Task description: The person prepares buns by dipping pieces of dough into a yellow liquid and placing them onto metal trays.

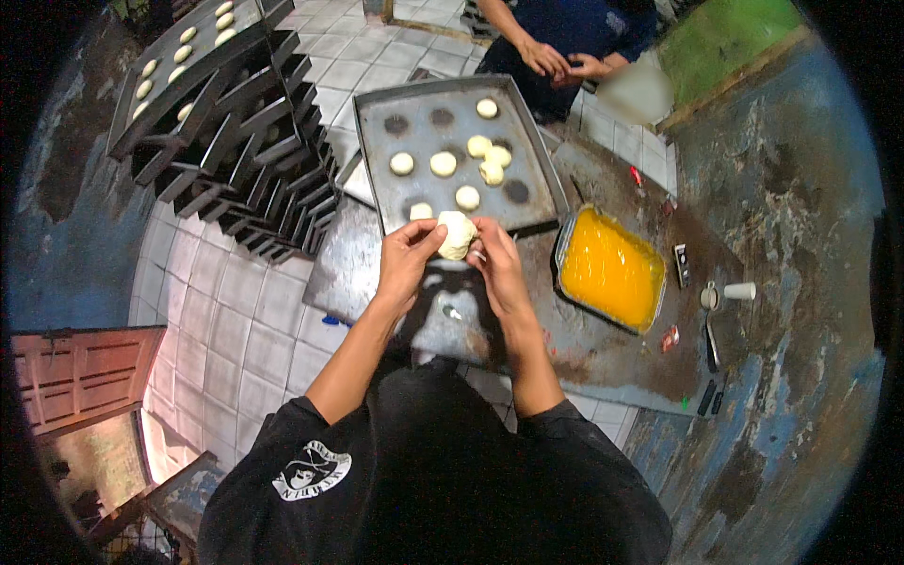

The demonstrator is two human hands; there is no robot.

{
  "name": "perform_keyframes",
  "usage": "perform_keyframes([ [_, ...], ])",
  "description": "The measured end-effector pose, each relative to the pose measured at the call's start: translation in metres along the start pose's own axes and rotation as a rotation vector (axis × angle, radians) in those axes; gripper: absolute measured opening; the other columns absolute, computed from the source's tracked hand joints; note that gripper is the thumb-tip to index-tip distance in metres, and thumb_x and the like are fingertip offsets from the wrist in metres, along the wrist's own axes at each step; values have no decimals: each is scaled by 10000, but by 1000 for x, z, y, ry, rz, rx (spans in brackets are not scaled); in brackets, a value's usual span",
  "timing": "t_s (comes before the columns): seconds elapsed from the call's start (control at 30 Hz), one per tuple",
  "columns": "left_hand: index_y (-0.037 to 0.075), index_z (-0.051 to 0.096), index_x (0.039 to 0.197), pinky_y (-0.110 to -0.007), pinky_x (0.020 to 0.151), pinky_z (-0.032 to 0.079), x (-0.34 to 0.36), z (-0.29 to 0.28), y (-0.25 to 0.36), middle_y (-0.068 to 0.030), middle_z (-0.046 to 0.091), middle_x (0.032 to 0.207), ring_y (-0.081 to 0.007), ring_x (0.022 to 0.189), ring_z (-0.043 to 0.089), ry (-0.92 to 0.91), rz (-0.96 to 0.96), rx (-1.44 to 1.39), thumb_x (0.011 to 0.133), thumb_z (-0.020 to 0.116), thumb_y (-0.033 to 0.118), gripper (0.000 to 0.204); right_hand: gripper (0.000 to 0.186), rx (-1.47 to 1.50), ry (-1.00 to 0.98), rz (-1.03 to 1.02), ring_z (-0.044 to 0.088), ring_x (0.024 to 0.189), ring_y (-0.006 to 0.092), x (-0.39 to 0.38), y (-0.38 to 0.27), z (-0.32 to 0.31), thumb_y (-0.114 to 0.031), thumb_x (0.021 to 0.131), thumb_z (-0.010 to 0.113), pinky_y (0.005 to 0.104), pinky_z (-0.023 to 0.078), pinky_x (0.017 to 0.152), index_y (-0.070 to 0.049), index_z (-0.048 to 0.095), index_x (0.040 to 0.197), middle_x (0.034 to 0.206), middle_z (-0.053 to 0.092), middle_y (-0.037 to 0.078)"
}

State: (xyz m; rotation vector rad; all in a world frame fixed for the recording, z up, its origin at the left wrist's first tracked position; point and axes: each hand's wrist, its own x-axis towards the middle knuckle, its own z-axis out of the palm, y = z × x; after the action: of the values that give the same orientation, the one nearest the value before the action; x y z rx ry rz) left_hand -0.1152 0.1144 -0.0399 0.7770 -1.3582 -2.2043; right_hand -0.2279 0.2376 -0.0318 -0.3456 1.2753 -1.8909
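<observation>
Both hands were on one lump, partly closed: left hand [407,259] had its thumb on the near face with fingers curled around the side, right hand [497,259] pinched the opposite edge with bent fingers. Saw nothing else in either. Dough piece [456,235] sat between the fingertips, held up around the near edge of the baking tray [419,141]. Surface looked lumpy and creased; underside was hidden, so couldn't tell if it had a seam. My read on handling: soft dough, so it called for light, even pressure from both sides, small turns between pinches, folds tucked under rather than squeezed flat. Digging in one thumb risked a tear or a lopsided shape. Smooth dough ball [443,164], just beyond the hands on the tray, made a decent reference for roundness. Three-piece dough cluster [497,157], beyond the right hand, was touching; contact like that could make pieces stick, so spacing mattered. To the right of the right hand, a rectangular pan [562,259] of glossy yellow-orange mixture [607,268] sat on the worn table [584,358], near enough that the right elbow needed care. Well left of the left hand stood a tray stack [226,113]. Past the tray, a co-worker's hands [556,64] were together, well clear of the dough.
</observation>
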Motion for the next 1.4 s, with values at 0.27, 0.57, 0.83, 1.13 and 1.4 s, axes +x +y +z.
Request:
perform_keyframes([
  [0.27, -28, 548, 1307, -381, 1026, 532, -78, -16, -75, -139, 648, 1266, -234, 1139, 652, -30, -247, -537, 1049, 580, 213, 355, 351, -152, 102, -43, 682, 857, 166, -43, 125, -23, -359, 1069, 564, 297, 504, 734, -33, 646, 967, 934, 721, 65],
  [0.57, -90, 467, 1379, -519, 1195, 348, -158, -50, -72, -245, 527, 1450, -380, 1346, 513, 75, -249, -977, 1022, 566, 451, 656, 276, -1739, 96, -114, 548, 1193, 334, -92, 198, -133, -208, 929, 638, 474, 434, 969, -54, 637, 1158, 1249, 611, 174],
  [0.83, -79, 497, 1387, -522, 1137, 389, -166, -57, -81, -234, 559, 1418, -368, 1314, 533, 90, -179, -775, 1025, 568, 403, 608, 331, -1329, 138, 222, 655, 1045, 457, -110, 136, -145, -91, 913, 579, 594, 509, 860, -46, 520, 1236, 1114, 683, 245],
  [1.13, -94, 500, 1330, -542, 1124, 429, -153, -25, -75, -260, 583, 1378, -393, 1293, 566, 103, -282, -775, 1028, 576, 366, 555, 285, -1652, 701, 47, 721, 852, 441, -49, 42, -301, -192, 1009, 497, 569, 558, 737, 0, 560, 1210, 924, 727, 251],
  [1.4, -86, 472, 1391, -510, 1139, 413, -160, -20, -67, -245, 553, 1419, -382, 1314, 542, 79, -252, -775, 1018, 592, 360, 593, 241, -1480, 731, 147, 703, 1017, 447, -23, 67, -307, -182, 930, 613, 587, 534, 838, -3, 642, 1088, 959, 732, 270],
])
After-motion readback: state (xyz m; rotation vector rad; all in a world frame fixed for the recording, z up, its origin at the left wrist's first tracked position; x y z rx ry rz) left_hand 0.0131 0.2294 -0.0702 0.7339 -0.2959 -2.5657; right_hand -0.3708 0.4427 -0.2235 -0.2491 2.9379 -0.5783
